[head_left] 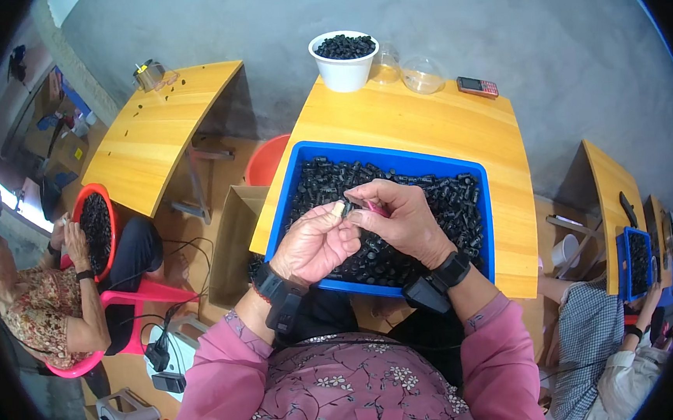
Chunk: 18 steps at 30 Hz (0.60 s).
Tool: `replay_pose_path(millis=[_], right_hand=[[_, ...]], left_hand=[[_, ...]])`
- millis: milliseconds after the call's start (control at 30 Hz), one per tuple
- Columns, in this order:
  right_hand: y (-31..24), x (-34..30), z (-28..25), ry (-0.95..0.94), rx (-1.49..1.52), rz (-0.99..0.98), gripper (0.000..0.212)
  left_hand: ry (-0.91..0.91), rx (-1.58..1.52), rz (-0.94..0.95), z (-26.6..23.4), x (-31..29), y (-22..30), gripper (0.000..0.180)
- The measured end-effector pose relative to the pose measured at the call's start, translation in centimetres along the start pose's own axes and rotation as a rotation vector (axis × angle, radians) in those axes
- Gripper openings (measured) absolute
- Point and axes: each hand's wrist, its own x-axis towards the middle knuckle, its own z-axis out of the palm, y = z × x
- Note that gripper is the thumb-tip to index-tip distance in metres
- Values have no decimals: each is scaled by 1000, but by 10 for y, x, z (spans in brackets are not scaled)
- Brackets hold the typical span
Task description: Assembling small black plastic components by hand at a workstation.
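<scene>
Over a blue tray (488, 227) heaped with small black cylindrical parts (428, 184), my two hands meet at the fingertips. My left hand (314, 244) is closed, its thumb and forefinger pinching a small black part (347, 207). Something pale, like a finger cover, wraps that thumb's tip. My right hand (406, 222) is closed round a small tool with a pink handle (376, 208). The tool's working end lies against the black part, too small to make out. Most of the handle is hidden by my fingers.
On the wooden table (416, 122) stand a white tub (345, 73) of black parts, clear plastic cups (422, 75) and a red phone (477, 87). A cardboard box (234, 248) is left of the table. People work at both sides, one beside a red basin (86, 198).
</scene>
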Motion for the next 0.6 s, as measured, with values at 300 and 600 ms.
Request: replay_pose_path(millis=[300,600], right_hand=[[1,1,-5,3,112,97,10],[23,4,-16,32,-490,33,9]], left_hand=[[14,186,16,6,1,-1,12],[114,361,614,8,-29,20,11]])
